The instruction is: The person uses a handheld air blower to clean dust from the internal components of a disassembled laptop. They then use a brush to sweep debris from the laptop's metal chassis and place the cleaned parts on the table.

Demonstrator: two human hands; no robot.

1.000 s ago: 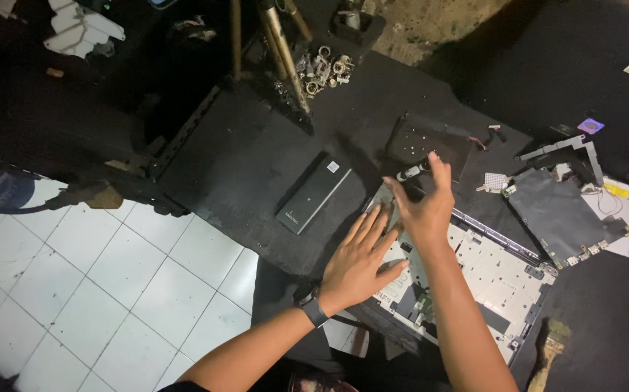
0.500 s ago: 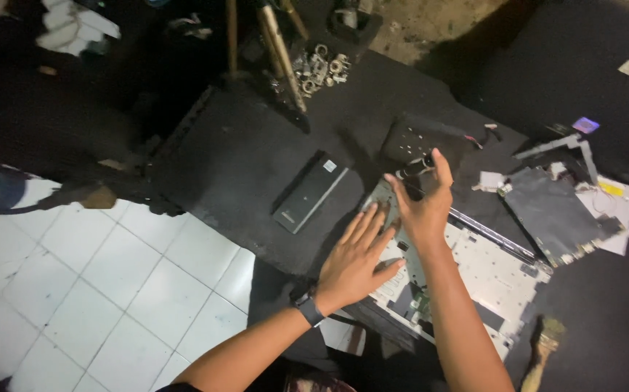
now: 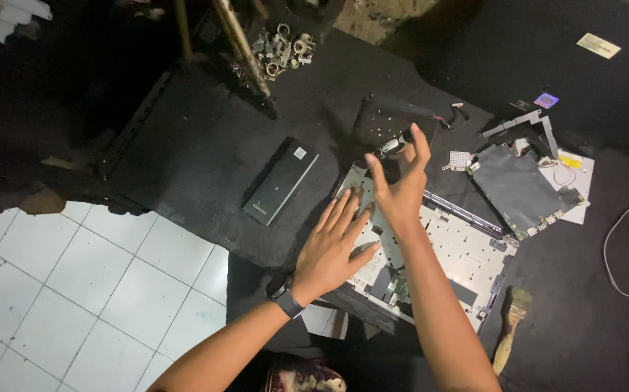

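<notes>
Fingers of the right hand (image 3: 400, 190) are pinching a slim screwdriver (image 3: 396, 143) while the flat left hand (image 3: 333, 247) is pressing the stiff, fragile laptop chassis (image 3: 467, 250).

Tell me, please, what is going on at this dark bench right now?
A person is working on an opened laptop chassis lying on a black mat. The left hand lies flat on the chassis, while the right hand is raised above it with a small dark tool at its fingertips. A slim black battery pack, a circuit board and a brush lie around it.
</notes>
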